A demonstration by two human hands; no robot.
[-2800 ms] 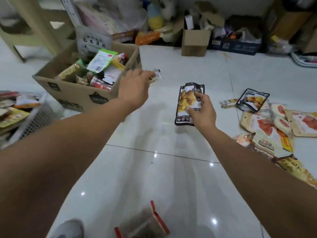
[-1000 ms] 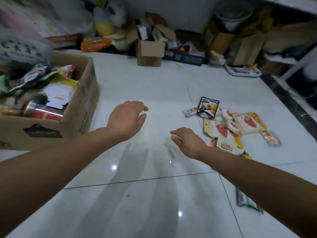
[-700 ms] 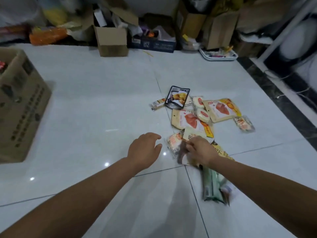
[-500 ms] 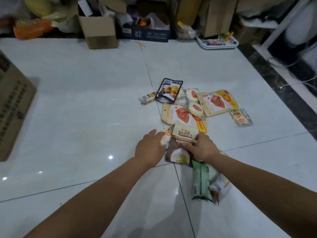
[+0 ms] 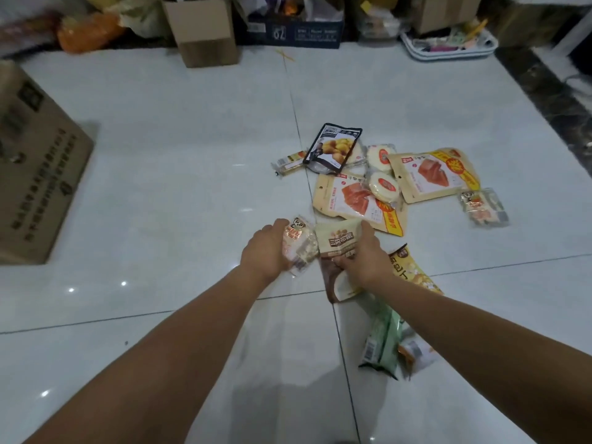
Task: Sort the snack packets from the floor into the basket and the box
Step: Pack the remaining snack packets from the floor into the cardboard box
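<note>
Grabbing two snack packets, one in each hand.

The big box (image 5: 38,174) sits well off to my left, and I cannot see the basket. The pile of packets (image 5: 358,200) lies on the floor just past my hands. A second ago my hands were empty; now each has a packet, so two more are ready to go. My right hand (image 5: 365,254) curls its fingers over the brown packet (image 5: 339,248). It runs long from near me to away from me, with its dark bottom end pointing at me. My left hand (image 5: 266,251) curls round the small see-through packet (image 5: 299,243), which touches the brown one and lies the same way.
</note>
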